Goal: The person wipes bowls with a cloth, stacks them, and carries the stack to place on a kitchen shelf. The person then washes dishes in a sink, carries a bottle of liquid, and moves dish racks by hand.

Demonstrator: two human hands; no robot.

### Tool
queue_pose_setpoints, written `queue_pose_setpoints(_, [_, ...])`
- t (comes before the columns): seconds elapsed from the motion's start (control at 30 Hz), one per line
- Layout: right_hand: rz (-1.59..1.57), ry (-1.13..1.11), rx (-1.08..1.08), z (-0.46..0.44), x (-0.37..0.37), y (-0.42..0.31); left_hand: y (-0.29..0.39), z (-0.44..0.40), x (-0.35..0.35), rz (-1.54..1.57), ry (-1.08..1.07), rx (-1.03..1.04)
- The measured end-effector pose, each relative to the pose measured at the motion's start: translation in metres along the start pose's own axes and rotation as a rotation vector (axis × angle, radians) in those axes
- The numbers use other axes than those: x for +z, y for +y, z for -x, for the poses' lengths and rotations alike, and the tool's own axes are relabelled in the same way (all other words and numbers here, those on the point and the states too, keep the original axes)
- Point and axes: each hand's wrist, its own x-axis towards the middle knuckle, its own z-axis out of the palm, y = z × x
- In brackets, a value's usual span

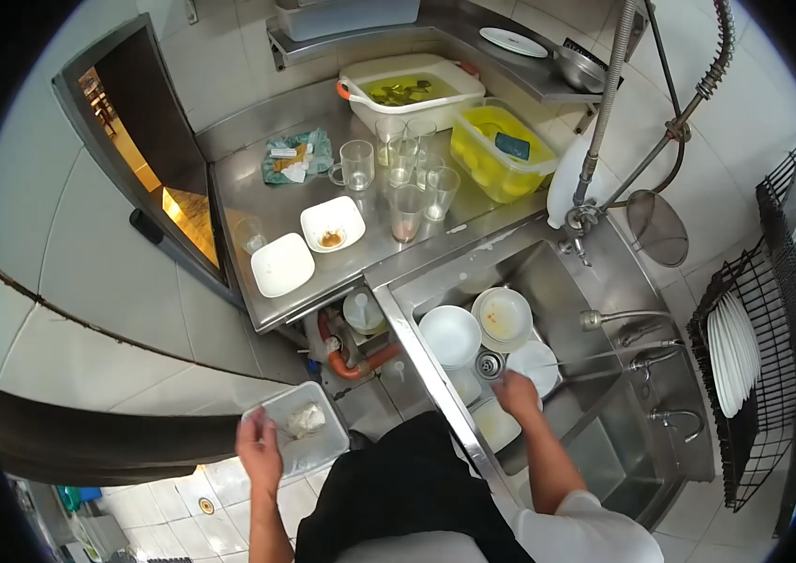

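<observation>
My left hand is at the left edge of a translucent plastic bin. Its fingers look parted and slightly blurred, with nothing visible in them. A crumpled pale clump lies inside the bin. Over the sink, my right hand has its fingers closed; whatever they hold, if anything, is too small to make out. Just beyond them is the metal drain strainer. Around it sit a white bowl, a stained round bowl, a white plate and a squarish dish.
The steel counter holds two white dishes, several glasses, a glass mug, a crumpled green cloth, a yellow tub and a white basin. A sprayer hose and a plate rack stand right.
</observation>
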Motion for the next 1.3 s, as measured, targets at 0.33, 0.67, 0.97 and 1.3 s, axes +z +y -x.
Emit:
queue_pose_setpoints(0.33, [-0.076,0.563,-0.371,-0.221,-0.11,-0.182,0.195,-0.118,-0.104,-0.471,0.791,1.069])
queue_pose_setpoints(0.67, [-0.088,0.14,-0.278,-0.342,-0.123,-0.202,0.183,-0.168,-0.095,-0.973,1.071,0.843])
queue_pose_setpoints(0.97, [-0.126,0.121,-0.297,-0.34,-0.126,-0.203,0.184,-0.163,-0.096,-1.217,1.013,0.807])
queue_pose_setpoints(1.3, [-0.05,-0.075,-0.494,-0.348,-0.144,-0.187,0.154,-0.16,-0.112,-1.096,0.984,0.826])
